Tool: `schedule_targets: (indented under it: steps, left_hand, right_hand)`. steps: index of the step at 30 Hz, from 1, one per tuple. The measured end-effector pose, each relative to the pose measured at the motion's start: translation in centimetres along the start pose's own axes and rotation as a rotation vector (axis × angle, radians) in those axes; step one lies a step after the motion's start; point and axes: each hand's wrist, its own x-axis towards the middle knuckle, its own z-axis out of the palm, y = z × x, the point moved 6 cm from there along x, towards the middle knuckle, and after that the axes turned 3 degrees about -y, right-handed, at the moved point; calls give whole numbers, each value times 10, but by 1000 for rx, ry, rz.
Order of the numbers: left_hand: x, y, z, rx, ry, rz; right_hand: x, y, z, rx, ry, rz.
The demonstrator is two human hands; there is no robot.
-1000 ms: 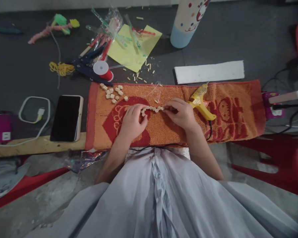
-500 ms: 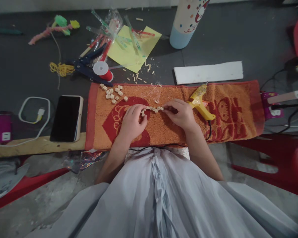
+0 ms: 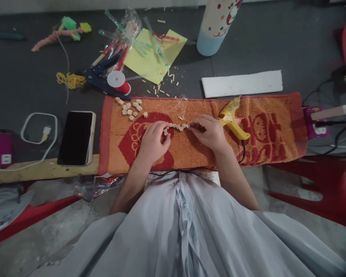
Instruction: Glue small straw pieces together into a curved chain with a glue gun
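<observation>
A curved chain of small pale pieces [image 3: 179, 127] spans the gap between my two hands, above the orange and red towel [image 3: 190, 154]. My left hand [image 3: 155, 141] grips its left end, fingers bent over it. At the other end, my right hand [image 3: 209, 132] pinches the chain's tip between thumb and fingers. Several pale clusters [image 3: 129, 109] lie on the towel's upper left. A yellow glue gun [image 3: 233, 121] rests on the towel just right of my right hand, nozzle pointing up and away.
Left of the towel lie a phone [image 3: 76, 138] and a white cable [image 3: 56, 129]. Beyond it are a red thread spool [image 3: 119, 82], dark blue pliers [image 3: 99, 77], yellow paper [image 3: 147, 57], a white strip [image 3: 242, 84] and a bottle [image 3: 216, 30]. Pale scraps [image 3: 160, 90] are scattered near the paper.
</observation>
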Motion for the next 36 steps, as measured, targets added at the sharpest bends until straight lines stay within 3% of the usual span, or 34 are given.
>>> schedule_targets:
  steps: [36]
  left_hand:
    - [1,3,-2,16,-3,20]
  right_hand:
    - [1,-1,1,-20,-3,13]
